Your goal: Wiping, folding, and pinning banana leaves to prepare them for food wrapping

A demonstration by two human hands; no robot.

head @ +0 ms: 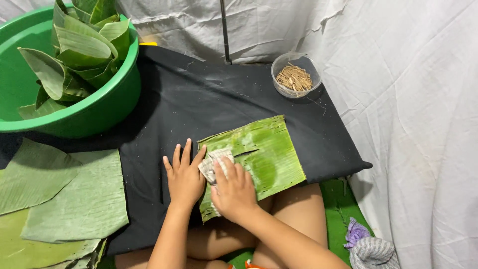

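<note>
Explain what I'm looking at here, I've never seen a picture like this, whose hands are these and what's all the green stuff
This is one picture from a camera worn on a person's head, looking down at their own two bare hands; there is no machine. The person sits with their legs under a low surface covered by a black cloth. On it lies a piece of banana leaf. The left hand lies flat at the leaf's left edge. The right hand presses a small crumpled cloth onto the leaf. At the top left a green basin holds folded leaves. More flat leaves are stacked at the left. A small clear bowl at the back holds thin wooden sticks. White sheeting hangs all round.
</note>
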